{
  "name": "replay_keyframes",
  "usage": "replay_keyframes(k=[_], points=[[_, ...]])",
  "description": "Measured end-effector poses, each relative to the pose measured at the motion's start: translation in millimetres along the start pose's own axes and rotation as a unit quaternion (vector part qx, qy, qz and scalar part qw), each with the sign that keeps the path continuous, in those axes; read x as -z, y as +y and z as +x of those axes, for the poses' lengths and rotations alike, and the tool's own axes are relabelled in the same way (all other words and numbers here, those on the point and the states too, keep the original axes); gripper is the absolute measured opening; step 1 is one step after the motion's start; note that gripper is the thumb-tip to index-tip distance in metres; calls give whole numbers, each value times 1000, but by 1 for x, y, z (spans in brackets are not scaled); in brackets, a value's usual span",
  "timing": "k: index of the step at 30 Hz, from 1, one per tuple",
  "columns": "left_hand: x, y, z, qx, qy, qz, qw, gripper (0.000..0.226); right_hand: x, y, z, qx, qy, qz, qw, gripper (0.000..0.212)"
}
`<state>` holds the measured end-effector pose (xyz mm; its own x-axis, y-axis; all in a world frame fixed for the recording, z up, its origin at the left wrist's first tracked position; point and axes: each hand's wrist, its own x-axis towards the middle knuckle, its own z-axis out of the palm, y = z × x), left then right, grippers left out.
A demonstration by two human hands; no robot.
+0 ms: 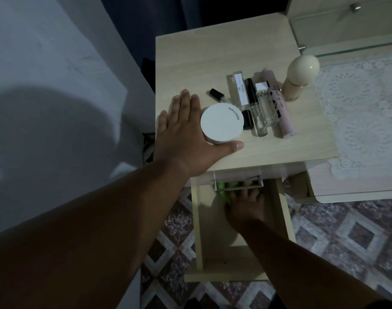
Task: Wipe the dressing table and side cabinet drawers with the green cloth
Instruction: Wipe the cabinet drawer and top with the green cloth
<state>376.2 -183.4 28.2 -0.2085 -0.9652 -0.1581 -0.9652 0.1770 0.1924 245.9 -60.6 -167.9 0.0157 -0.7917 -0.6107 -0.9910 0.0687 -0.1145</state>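
Note:
A pale wooden side cabinet (190,59) stands below me with its lower drawer (215,246) pulled out toward me. My right hand (244,206) reaches into that drawer and presses the green cloth (221,186) against the drawer's far end, under the metal handle of the drawer above. Most of the cloth is hidden by the hand and the handle. My left hand (181,134) lies flat on the cabinet top, fingers straight, with its thumb and palm touching a round white jar (221,123).
Several small bottles and tubes (259,103) lie on the cabinet top beside a cream egg-topped bottle (298,74). The dressing table (358,103) with a lace mat under glass adjoins on the right. A bed lies to the left, patterned floor tiles below.

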Motion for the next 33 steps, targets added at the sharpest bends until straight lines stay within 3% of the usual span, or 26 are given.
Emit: replay_keyframes(k=[2, 4, 5, 8, 10, 12, 14, 16, 18, 21, 24, 28, 31, 33], points=[[0, 0, 0, 1, 1, 4, 1000, 140, -10, -5, -10, 169, 23, -7, 985, 56], [0, 0, 0, 2, -2, 9, 1000, 140, -15, 5, -13, 244, 12, -34, 969, 55], [-1, 0, 0, 2, 0, 9, 1000, 139, -16, 13, -13, 230, 16, -38, 972, 54], [0, 0, 1, 1, 6, 11, 1000, 139, -8, 21, -19, 50, 26, 1, 998, 58], [-1, 0, 1, 1, 8, 11, 1000, 140, -9, 15, -22, 30, 16, 14, 999, 60], [-2, 0, 1, 1, 7, 11, 1000, 140, -17, 9, -28, 146, 5, 23, 989, 63], [-2, -1, 1, 0, 7, 14, 1000, 140, -26, 10, -31, 301, -12, -28, 953, 57], [-1, -1, 1, 0, 6, 15, 1000, 139, -25, 19, -30, 359, -37, -79, 929, 51], [-1, -1, 1, 0, 7, 16, 1000, 139, -20, 29, -30, 317, -53, -87, 943, 51], [-1, -1, 1, -2, 7, 12, 1000, 139, -13, 39, -30, 156, -10, -56, 986, 48], [-1, -2, 1, -2, 10, 15, 1000, 138, -9, 37, -32, 39, 3, -54, 998, 49], [0, 0, 1, -3, 6, 16, 1000, 139, -26, 23, -31, 23, -90, -45, 995, 74], [0, 0, 1, -3, 7, 16, 1000, 139, -27, 26, -28, 62, -153, -18, 986, 67], [1, 0, 1, -2, 7, 17, 1000, 138, -16, 29, -24, 79, -143, 16, 986, 69]])
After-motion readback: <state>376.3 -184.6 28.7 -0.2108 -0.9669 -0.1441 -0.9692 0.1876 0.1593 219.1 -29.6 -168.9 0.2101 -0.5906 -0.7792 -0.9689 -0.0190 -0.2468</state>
